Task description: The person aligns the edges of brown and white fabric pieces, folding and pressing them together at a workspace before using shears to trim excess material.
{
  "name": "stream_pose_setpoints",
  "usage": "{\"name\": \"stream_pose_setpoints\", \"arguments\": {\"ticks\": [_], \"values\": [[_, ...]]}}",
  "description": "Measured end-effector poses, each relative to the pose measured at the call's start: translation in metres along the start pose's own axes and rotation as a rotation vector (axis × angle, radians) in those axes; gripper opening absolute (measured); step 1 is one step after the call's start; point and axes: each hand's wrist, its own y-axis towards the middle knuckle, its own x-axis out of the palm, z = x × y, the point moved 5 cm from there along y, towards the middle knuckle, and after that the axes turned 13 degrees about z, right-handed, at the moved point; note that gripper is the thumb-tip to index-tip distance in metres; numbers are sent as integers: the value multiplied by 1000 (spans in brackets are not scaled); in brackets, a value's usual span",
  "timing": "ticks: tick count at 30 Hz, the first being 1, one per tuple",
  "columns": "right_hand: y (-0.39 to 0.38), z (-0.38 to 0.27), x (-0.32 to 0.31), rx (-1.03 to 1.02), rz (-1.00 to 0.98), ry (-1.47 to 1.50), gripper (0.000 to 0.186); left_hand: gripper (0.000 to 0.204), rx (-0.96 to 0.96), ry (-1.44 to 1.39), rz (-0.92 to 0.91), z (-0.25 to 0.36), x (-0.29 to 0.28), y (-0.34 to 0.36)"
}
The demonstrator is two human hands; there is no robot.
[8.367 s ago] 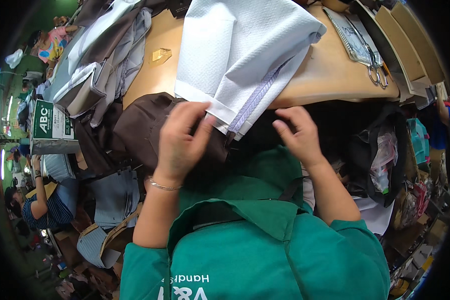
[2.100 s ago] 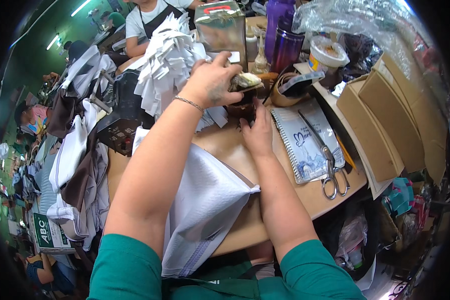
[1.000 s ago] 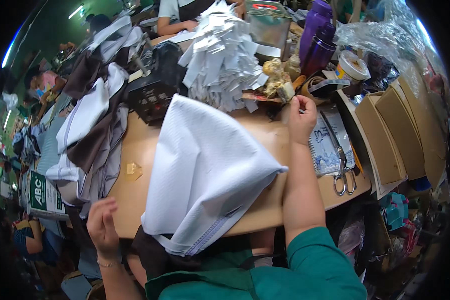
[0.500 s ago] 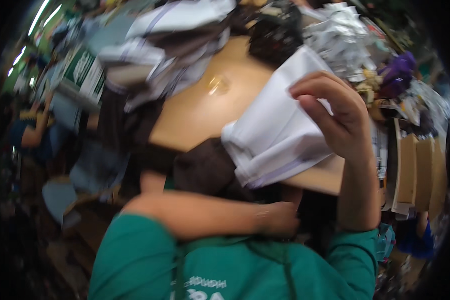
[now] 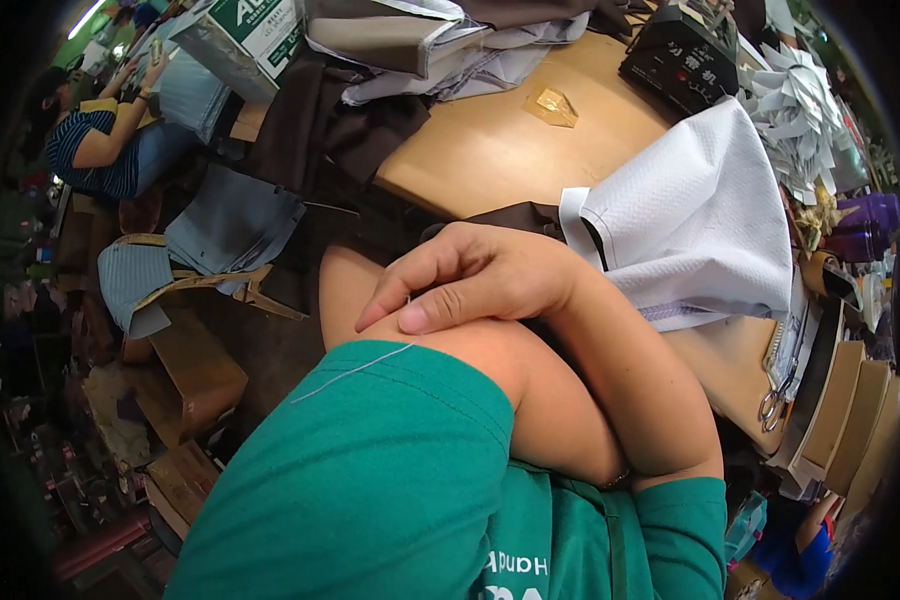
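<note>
On the right hand (image 5: 480, 280), the fingers curl toward the thumb with a slim gap, beside a pale thread (image 5: 353, 372) lying on the green left sleeve (image 5: 370, 450); whether they grip it, I can't tell from here. The left hand is hidden behind the right arm (image 5: 635, 370). Beyond, white textured cloth (image 5: 695, 215) sits bunched on the table (image 5: 500, 140)

Large white lettering on a green panel and smaller dark print on a white one are borne by the carton (image 5: 270, 42) at the far left, cut off by the upper edge. Pale characters in rows, partly in an East Asian script, are printed on the black box-shaped device (image 5: 682, 58) at the far right. White lettering, upside down and partly cut off, is carried near on the green shirt (image 5: 370, 450).
</note>
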Motion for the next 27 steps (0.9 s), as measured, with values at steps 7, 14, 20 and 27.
{"name": "stream_pose_setpoints", "arguments": {"ticks": [7,14,20,27], "values": [[-27,-28,-7,-310,349,-530,13,25,-24,-30,14,-1,8,4],[-61,-31,-34,-232,674,-233,14,29,4,-26,-4,0,17,4],[-145,-37,-32,-185,901,-900,10,31,120,28,104,-42,22,-54],[-296,78,2,412,1385,-1147,19,31,-179,-717,335,-104,-40,-191]]}}
